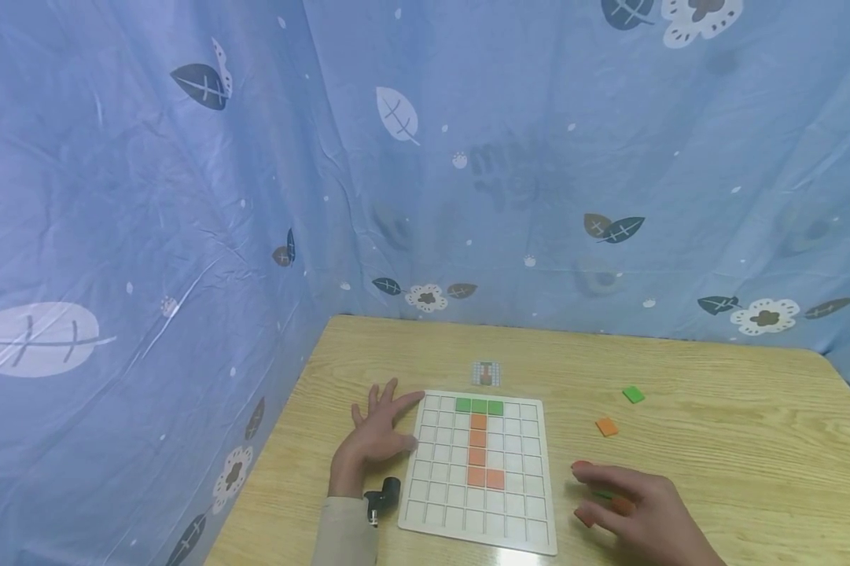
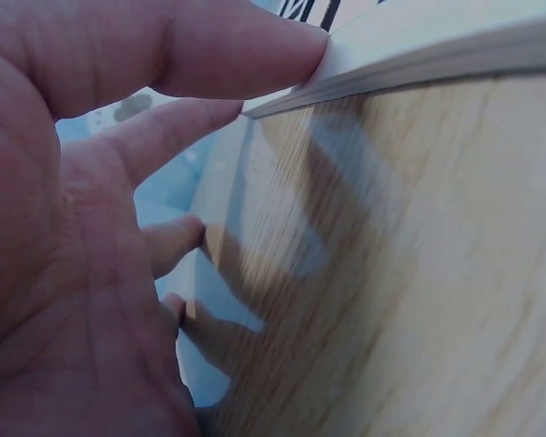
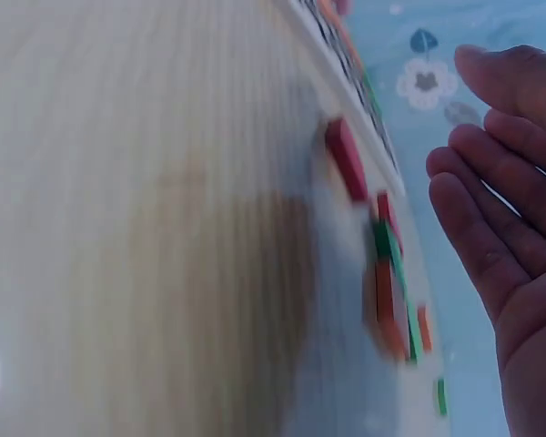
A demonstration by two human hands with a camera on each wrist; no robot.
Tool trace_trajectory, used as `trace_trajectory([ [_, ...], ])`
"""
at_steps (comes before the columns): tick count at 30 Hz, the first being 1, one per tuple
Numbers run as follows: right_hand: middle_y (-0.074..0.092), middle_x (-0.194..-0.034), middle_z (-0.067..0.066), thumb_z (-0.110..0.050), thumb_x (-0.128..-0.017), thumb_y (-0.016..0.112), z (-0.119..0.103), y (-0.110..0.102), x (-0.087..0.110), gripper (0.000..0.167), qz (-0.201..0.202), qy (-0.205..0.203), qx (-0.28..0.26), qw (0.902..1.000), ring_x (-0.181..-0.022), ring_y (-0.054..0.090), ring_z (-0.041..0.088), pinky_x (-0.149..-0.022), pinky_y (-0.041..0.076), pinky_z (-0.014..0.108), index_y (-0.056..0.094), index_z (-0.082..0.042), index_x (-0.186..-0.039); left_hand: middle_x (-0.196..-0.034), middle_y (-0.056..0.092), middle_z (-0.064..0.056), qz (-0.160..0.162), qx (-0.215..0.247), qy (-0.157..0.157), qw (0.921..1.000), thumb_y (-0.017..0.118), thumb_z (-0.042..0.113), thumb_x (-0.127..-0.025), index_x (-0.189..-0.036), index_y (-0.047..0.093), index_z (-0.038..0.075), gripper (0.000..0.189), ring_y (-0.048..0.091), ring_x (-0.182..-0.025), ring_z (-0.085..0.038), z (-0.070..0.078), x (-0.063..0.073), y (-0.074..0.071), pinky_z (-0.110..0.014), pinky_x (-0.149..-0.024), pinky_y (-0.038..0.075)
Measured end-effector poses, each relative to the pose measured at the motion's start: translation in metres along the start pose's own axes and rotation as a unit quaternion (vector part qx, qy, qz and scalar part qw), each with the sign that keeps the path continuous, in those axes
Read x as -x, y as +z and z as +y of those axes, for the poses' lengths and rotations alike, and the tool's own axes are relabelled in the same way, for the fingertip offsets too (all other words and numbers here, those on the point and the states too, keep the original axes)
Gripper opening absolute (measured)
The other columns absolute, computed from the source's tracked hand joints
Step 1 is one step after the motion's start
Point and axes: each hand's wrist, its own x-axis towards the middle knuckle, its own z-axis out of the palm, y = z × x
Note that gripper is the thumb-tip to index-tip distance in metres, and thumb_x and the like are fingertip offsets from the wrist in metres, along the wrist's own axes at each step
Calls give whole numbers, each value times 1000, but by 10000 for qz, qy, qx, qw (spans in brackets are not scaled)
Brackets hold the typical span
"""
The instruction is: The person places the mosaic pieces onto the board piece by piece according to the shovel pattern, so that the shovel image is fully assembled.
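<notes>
Splayed left hand (image 1: 378, 435) touches the board (image 1: 513, 503); right hand (image 1: 647, 507) hovers above tiles (image 1: 622, 505).

We see a light wood-grain bench (image 1: 750, 424) spreading beneath and beyond both sets of fingers. Flat on it, between the left fingers (image 1: 405, 404) and the right fingers (image 1: 612, 475), lies a white gridded board (image 1: 435, 495); the left index finger and thumb touch its edge. Farther out than the left fingers, and to their right, we find a small picture card (image 1: 487, 373). Just past the right fingers sits an orange tile (image 1: 606, 427), with a green tile (image 1: 633, 395) farther beyond. Below the right fingers we make out red, green and orange pieces (image 1: 623, 505), partly hidden from above by that hand.
</notes>
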Motion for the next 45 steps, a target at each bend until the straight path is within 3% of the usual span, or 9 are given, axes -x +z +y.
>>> trace_trajectory([
  [4, 84, -115, -9, -25, -82, 96, 9, -13, 12, 40, 105, 223, 303, 9992, -104, 73, -9, -79, 61, 15, 84, -25, -120, -183, 15, -21, -25, -27, -9, 10000, 76, 13, -69, -160, 58, 28, 93, -7, -169, -52, 0, 0, 0, -85, -122, -17],
  [11, 84, -106, -15, -24, -78, 98, 24, -28, 25, 39, 245, 530, 740, 9956, -97, 71, -12, -78, 52, 3, 85, -26, -115, -183, 16, -21, -1, -37, -49, 10000, 75, 13, -69, -159, 59, 27, 93, -7, -169, -52, 2, 2, -2, -85, -122, -16],
  [18, 83, -105, -18, -26, -77, 99, 33, -33, 31, 38, 288, 501, 1051, 9928, -97, 69, -15, -77, 50, 2, 85, -27, -112, -183, 16, -22, 0, -28, -48, 10000, 74, 13, -69, -160, 59, 26, 92, -7, -169, -53, 1, 2, -2, -85, -122, -16],
  [22, 82, -106, -18, -28, -77, 99, 36, -32, 29, 38, 141, 570, 1239, 9905, -99, 68, -15, -77, 56, 10, 84, -29, -112, -183, 16, -22, 8, 2, -40, 10000, 74, 13, -69, -159, 59, 26, 92, -7, -169, -53, 1, 1, -2, -85, -122, -16],
  [29, 82, -102, -18, -24, -72, 101, 39, -28, 27, 40, 262, 491, 1553, 9863, -97, 68, -13, -77, 57, 12, 84, -35, -107, -183, 17, -22, 52, -2, -13, 10000, 75, 12, -68, -158, 60, 26, 92, -6, -169, -53, 1, 0, 0, -85, -122, -16],
  [33, 81, -103, -18, -22, -72, 101, 38, -27, 25, 41, 171, 595, 1643, 9845, -98, 68, -11, -79, 61, 20, 83, -36, -107, -183, 17, -22, 53, -8, -27, 10000, 76, 12, -69, -158, 60, 26, 92, -6, -169, -53, 2, 1, -1, -85, -122, -16],
  [39, 82, -101, -14, -11, -70, 100, 37, -22, 25, 44, 379, 441, 1765, 9826, -97, 69, -10, -78, 56, 13, 84, -32, -106, -183, 16, -23, 10, -50, -5, 10000, 76, 12, -70, -159, 59, 27, 92, -6, -168, -55, 3, 1, -1, -85, -122, -16],
  [45, 82, -97, -15, -4, -66, 99, 39, -17, 29, 47, 758, 33, 1653, 9833, -93, 68, -13, -77, 44, -2, 84, -28, -104, -183, 15, -23, -12, -68, -4, 10000, 77, 13, -70, -159, 59, 26, 92, -6, -168, -55, 3, 0, -1, -85, -122, -17],
])
